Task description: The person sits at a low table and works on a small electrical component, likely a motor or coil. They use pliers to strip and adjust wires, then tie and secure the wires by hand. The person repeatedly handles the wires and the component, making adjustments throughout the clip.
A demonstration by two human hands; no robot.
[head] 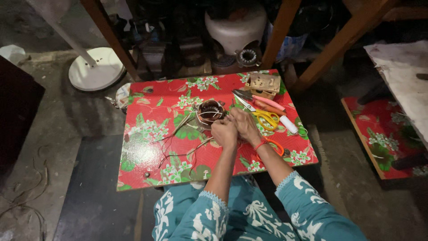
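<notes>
Wires [178,147] trail across the left half of the red floral board [142,174], thin loose strands running from lower left of centre up toward a round coil of wound wire [209,111] just above mid-frame. The coil lies up and slightly left of both hands, close enough that the fingertips seem to reach its lower right edge; its ring lies flat on the board, so it has no clear long axis. The left hand [224,132] sits just below and right of the coil, fingers curled in as if pinching a strand, though whether anything is really held cannot be told. The right hand [244,125], touching the left, is about as near to the coil; its fingers are bent downward and its hold is equally unclear. An orange bangle [263,143] circles that wrist.

Right of the hands lie yellow-handled scissors [266,118], pink-handled pliers [258,99], a white tube [289,124], and, upper right on the board, a small tan box [264,84].

The board rests low over a dusty concrete floor [58,134]; a white fan base [96,68] stands upper left, wooden legs [278,33] and clutter behind.
</notes>
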